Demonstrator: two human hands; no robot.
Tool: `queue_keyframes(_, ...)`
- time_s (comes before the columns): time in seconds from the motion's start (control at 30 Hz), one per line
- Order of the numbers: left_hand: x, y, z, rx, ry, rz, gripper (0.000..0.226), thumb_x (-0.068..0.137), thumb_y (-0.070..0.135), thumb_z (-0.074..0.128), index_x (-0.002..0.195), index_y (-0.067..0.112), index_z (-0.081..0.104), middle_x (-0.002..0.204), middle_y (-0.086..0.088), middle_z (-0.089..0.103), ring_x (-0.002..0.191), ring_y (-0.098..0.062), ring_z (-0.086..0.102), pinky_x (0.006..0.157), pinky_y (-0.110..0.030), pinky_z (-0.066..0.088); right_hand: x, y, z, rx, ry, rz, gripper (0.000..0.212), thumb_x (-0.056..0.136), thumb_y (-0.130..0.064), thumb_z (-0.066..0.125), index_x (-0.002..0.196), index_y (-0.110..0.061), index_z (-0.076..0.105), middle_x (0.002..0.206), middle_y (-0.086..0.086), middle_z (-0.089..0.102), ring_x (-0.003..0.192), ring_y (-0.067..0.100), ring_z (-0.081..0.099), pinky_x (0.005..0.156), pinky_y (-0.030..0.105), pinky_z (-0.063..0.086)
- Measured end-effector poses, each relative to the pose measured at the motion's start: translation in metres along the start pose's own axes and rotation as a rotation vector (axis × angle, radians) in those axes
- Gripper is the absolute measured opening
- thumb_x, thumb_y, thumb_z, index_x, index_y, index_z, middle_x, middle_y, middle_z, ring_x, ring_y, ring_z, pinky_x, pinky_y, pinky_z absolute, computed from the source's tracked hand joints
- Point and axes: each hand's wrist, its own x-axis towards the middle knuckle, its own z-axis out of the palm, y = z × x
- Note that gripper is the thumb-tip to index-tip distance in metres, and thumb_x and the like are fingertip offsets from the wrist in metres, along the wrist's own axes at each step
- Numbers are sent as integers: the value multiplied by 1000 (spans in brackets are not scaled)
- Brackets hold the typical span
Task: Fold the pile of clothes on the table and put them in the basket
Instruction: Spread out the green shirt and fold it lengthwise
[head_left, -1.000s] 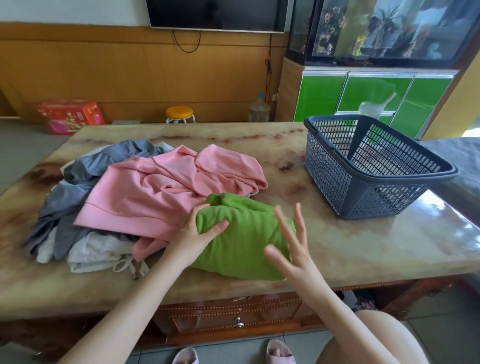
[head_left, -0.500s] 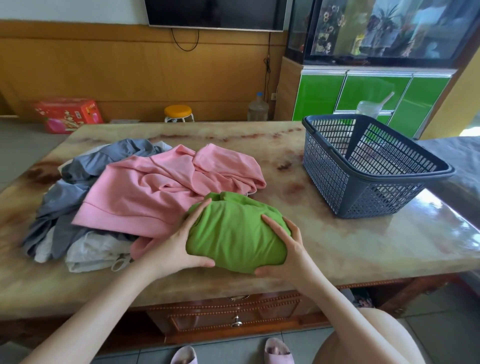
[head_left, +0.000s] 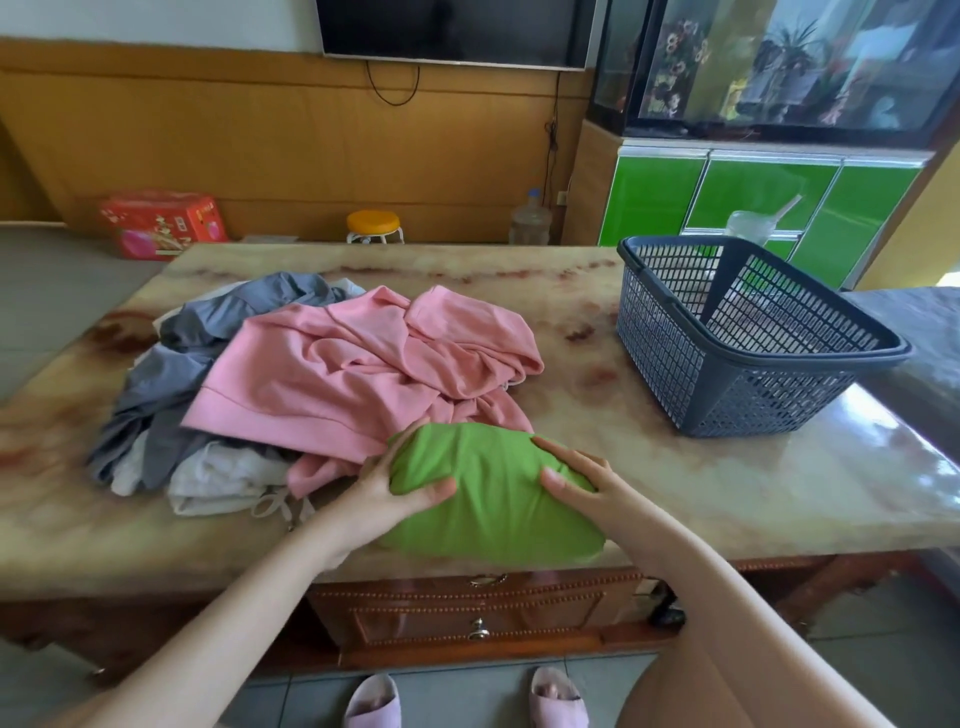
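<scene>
Green folded garment (head_left: 493, 499): lying as a rounded bundle at the near edge of the surface (head_left: 727, 483), just in front of the clothes pile. Whether it is resting on the marble or being held just off it cannot be told.
Left hand (head_left: 395, 493): grip closing on the bundle's left end, with the thumb pressing across the cloth and the fingers wrapping round the far side.
Right hand (head_left: 587, 483): grip closing on the bundle's right end, with the thumb lying on top and the fingers curling over the far side.
Clothes pile: pink garment (head_left: 337, 374) sprawling uppermost and touching the bundle; grey garment (head_left: 171, 374) and white garment (head_left: 218, 473) lying crumpled beneath it to the left.
Basket (head_left: 660, 338): dark blue plastic mesh, standing at the surface's far right, well apart from the bundle.
Red carton (head_left: 163, 223): sitting on the floor beyond the surface, its printing showing too small to read.
</scene>
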Motion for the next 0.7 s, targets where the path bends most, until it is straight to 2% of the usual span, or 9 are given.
queue_keyframes(0.1, 2, 10, -1, -240, -79, -73, 98, 42, 78, 73, 129, 63, 31, 144, 18, 36, 129, -6, 40, 105, -35, 38, 8, -4, -3, 52, -39, 94, 54, 65, -62, 67, 117, -58, 55, 139, -3, 31, 124, 16, 45, 100, 40, 48)
queue_keyframes(0.17, 0, 12, -5, -401, -140, -117, 100, 47, 69, 78, 136, 51, 36, 138, 18, 46, 121, -3, 47, 96, -32, 43, 9, -4, -8, 147, -121, 187, 54, 68, -54, 73, 118, -59, 54, 143, -4, 26, 126, 17, 44, 98, 43, 49)
queue_keyframes(0.27, -3, 10, -7, -442, -194, -140, 59, 83, 43, 59, 136, 51, 35, 130, 21, 49, 113, -3, 49, 90, -34, 47, 8, -2, -16, 210, -255, 270, 69, 63, -39, 81, 120, -62, 50, 150, -8, 19, 133, 22, 36, 97, 50, 47)
queue_keyframes(0.33, -3, 9, -5, -390, -127, -115, 49, 94, 30, 48, 137, 50, 33, 136, 18, 44, 111, 1, 48, 86, -26, 47, 5, -4, -17, 246, -254, 286, 72, 60, -30, 81, 119, -59, 53, 150, -7, 24, 131, 23, 40, 97, 51, 47)
queue_keyframes(0.4, -5, 7, -2, -338, -62, -44, 50, 96, 25, 47, 135, 50, 33, 143, 18, 35, 118, 1, 44, 91, -20, 45, 2, -4, -17, 317, -242, 304, 69, 64, -17, 82, 117, -54, 58, 146, -5, 32, 125, 24, 48, 96, 51, 48)
queue_keyframes(0.47, -7, 2, -1, -284, -24, 55, 57, 90, 28, 53, 133, 58, 33, 150, 19, 23, 135, -2, 28, 110, -28, 33, -1, -6, -17, 369, -270, 318, 67, 68, -10, 80, 118, -50, 60, 145, -4, 35, 123, 26, 50, 93, 51, 50)
queue_keyframes(0.53, -12, 1, -3, -267, -4, 110, 62, 89, 25, 55, 130, 64, 32, 152, 19, 20, 140, -1, 19, 116, -35, 23, -4, -7, -17, 385, -268, 324, 67, 67, -8, 79, 117, -49, 61, 143, -3, 39, 120, 26, 54, 92, 50, 50)
queue_keyframes(0.6, -15, 2, -6, -293, -10, 121, 60, 93, 14, 51, 132, 58, 38, 150, 20, 25, 138, 1, 23, 116, -34, 24, -6, -9, -16, 395, -249, 333, 65, 68, -8, 78, 117, -48, 62, 139, -2, 44, 117, 25, 57, 90, 49, 52)
queue_keyframes(0.7, -16, 7, -9, -348, -101, 40, 42, 97, 9, 43, 123, 37, 61, 139, 16, 47, 130, -2, 40, 106, -24, 37, -8, -12, -15, 402, -225, 335, 63, 68, -9, 78, 116, -47, 62, 135, -2, 50, 114, 24, 60, 84, 46, 54)
